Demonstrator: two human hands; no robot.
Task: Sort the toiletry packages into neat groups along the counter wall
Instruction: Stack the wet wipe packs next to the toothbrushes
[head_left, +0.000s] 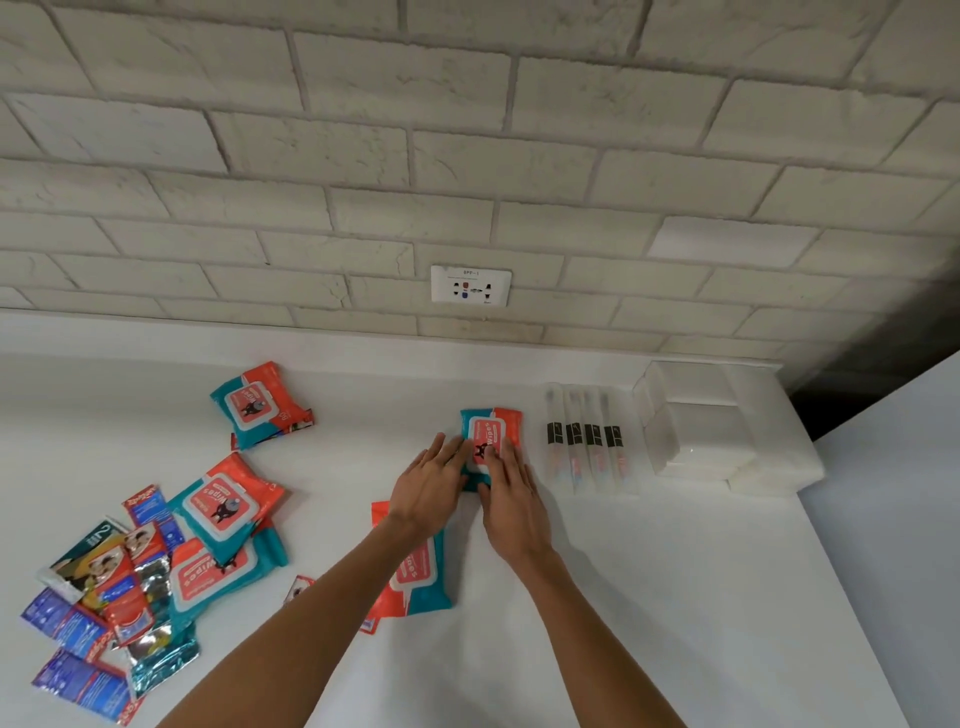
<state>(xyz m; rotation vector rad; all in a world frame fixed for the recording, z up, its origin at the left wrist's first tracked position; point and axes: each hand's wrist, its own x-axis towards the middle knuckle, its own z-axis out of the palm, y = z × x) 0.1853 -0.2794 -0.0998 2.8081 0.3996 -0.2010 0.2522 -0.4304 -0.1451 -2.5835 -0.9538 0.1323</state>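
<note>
A teal-and-orange wipes pack lies on the white counter near the wall. My left hand rests flat against its left side with straight fingers. My right hand lies flat on its lower right part. Right of it stands a row of clear toothbrush packs, then stacked clear boxes. Another wipes pack lies under my left forearm. More wipes packs lie at the left: one near the wall, two overlapping.
A loose heap of small sachets and foil packets covers the left front of the counter. A wall socket sits in the brick wall above the counter. The counter's right edge runs diagonally beside the boxes.
</note>
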